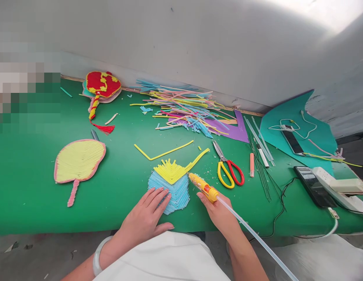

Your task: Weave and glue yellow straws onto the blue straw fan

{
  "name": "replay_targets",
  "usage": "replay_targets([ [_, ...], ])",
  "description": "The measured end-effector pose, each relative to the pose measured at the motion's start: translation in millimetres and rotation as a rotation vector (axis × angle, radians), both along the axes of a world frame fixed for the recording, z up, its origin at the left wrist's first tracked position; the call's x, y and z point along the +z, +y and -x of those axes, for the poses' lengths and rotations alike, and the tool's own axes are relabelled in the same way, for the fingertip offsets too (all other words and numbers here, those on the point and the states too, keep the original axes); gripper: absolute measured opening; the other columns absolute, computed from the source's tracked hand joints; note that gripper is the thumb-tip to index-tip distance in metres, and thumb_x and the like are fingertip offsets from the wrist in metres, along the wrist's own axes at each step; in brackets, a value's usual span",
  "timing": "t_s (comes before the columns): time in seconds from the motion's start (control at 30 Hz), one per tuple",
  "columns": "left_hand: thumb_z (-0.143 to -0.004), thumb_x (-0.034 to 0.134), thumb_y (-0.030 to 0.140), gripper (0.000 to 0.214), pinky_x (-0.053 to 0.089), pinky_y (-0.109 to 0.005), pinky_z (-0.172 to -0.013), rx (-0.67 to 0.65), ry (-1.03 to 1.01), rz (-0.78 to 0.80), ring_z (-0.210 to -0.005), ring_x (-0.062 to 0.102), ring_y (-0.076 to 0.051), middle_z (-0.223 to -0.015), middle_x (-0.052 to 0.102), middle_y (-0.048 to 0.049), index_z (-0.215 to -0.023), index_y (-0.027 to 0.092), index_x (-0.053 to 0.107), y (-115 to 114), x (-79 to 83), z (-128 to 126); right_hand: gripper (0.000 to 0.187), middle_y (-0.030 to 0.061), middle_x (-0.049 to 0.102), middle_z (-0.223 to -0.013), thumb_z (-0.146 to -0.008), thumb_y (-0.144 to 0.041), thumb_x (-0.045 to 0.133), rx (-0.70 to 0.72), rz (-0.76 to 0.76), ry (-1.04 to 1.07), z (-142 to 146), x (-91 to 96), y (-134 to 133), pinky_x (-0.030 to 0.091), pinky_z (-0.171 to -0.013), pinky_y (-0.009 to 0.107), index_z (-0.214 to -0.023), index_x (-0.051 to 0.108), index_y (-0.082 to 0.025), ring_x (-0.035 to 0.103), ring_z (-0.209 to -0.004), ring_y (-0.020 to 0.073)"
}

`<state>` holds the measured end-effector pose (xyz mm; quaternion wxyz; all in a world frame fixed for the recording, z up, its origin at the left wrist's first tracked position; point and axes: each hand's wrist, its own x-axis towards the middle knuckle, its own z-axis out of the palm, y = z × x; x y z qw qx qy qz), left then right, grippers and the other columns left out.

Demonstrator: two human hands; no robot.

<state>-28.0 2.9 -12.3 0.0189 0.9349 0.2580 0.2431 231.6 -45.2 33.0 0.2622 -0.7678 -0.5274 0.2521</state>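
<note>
A small fan-shaped piece (172, 185) made of blue and yellow pipe cleaners lies near the front edge of the green table (35, 203). My left hand (147, 214) rests flat on its lower left part, fingers stretched out. My right hand (218, 212) grips a yellow and orange glue gun (202, 186) with a long clear glue stick (254, 234) trailing behind. The gun's tip touches the piece's right edge, where a yellow strand (197, 158) sticks out.
A yellow leaf-shaped fan (78, 162) lies at left, a red and yellow one (102, 88) at the back. A pile of coloured pipe cleaners (181, 107), scissors (228, 168), thin wires (261, 171), two phones (314, 185) and a power strip (339, 189) fill the right.
</note>
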Motion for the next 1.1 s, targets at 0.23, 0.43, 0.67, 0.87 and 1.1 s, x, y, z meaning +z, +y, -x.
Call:
replay_targets([
  [0.23, -0.093, 0.054, 0.062, 0.078, 0.043, -0.051, -0.111, 0.000, -0.015, 0.037, -0.131, 0.056, -0.032, -0.137, 0.062, -0.0174, -0.151, 0.011, 0.039, -0.3, -3.0, 0.5, 0.054, -0.0011, 0.053, -0.056, -0.088, -0.073, 0.047, -0.012, -0.023, -0.031, -0.6, 0.4, 3.0, 0.039, -0.049, 0.029, -0.067, 0.057, -0.024, 0.042, -0.052, 0.0150],
  [0.43, -0.093, 0.055, 0.062, 0.078, 0.044, -0.051, -0.111, -0.002, -0.020, 0.029, -0.130, 0.056, -0.032, -0.136, 0.063, -0.0176, -0.150, 0.010, 0.041, -0.7, -3.1, 0.5, 0.053, -0.0006, 0.054, -0.058, -0.087, -0.072, 0.049, -0.023, -0.012, -0.018, -1.8, -0.2, 2.6, 0.041, -0.051, 0.030, -0.070, 0.060, -0.024, 0.044, -0.053, 0.0157],
  [0.67, -0.094, 0.054, 0.062, 0.076, 0.044, -0.051, -0.111, 0.004, -0.020, 0.043, -0.131, 0.055, -0.032, -0.137, 0.062, -0.0181, -0.150, 0.012, 0.041, -1.2, -5.2, 0.6, 0.053, 0.0019, 0.062, -0.064, -0.086, -0.072, 0.054, -0.105, -0.001, 0.080, -4.5, -1.9, 0.2, 0.044, -0.052, 0.030, -0.078, 0.066, -0.021, 0.050, -0.057, 0.0167],
  [0.87, -0.093, 0.055, 0.061, 0.076, 0.044, -0.052, -0.111, 0.003, -0.021, 0.042, -0.131, 0.055, -0.032, -0.137, 0.062, -0.0179, -0.149, 0.011, 0.042, -1.0, -4.7, 0.5, 0.061, 0.0078, 0.073, -0.077, -0.080, -0.076, 0.056, -0.193, -0.041, 0.082, -20.5, -0.8, 5.5, 0.051, -0.065, 0.033, -0.089, 0.072, -0.018, 0.066, -0.070, 0.0231],
  [1.1, -0.095, 0.052, 0.060, 0.069, 0.045, -0.052, -0.109, 0.002, -0.011, 0.004, -0.129, 0.056, -0.033, -0.134, 0.063, -0.0193, -0.139, 0.007, 0.052, -0.5, -1.5, -0.6, 0.067, 0.0109, 0.074, -0.089, -0.084, -0.078, 0.050, -0.322, -0.095, -0.292, -83.3, 9.0, 37.0, 0.046, -0.062, 0.033, -0.115, 0.067, -0.020, 0.067, -0.072, 0.0260],
])
